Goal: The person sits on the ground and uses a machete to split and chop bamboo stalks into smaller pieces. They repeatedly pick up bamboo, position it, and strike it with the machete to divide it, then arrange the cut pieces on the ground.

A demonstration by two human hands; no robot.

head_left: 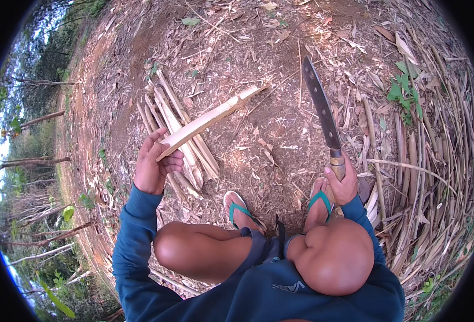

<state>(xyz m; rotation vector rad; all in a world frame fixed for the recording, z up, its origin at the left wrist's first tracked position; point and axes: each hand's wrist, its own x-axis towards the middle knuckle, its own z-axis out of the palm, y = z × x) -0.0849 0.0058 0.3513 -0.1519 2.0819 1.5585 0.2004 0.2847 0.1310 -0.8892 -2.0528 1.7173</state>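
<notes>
My left hand (158, 161) is closed around the near end of a long split piece of pale wood (210, 119), which slants up to the right and tapers at its far end. Beneath and beside it, a small pile of split sticks (200, 154) lies on the ground. In my right hand (343, 180) is a machete (321, 102), gripped by its wooden handle. Its dark blade, with several holes along it, points away from me and a little left. The blade and the wood are apart.
My feet in green-strapped flip-flops (238, 210) stand below the hands. Dry leaves and chips cover the brown soil (269, 145). At the right lies a thick heap of dry stalks (424, 177) near a green leafy plant (403, 94). Trees (38, 118) rise at the far left.
</notes>
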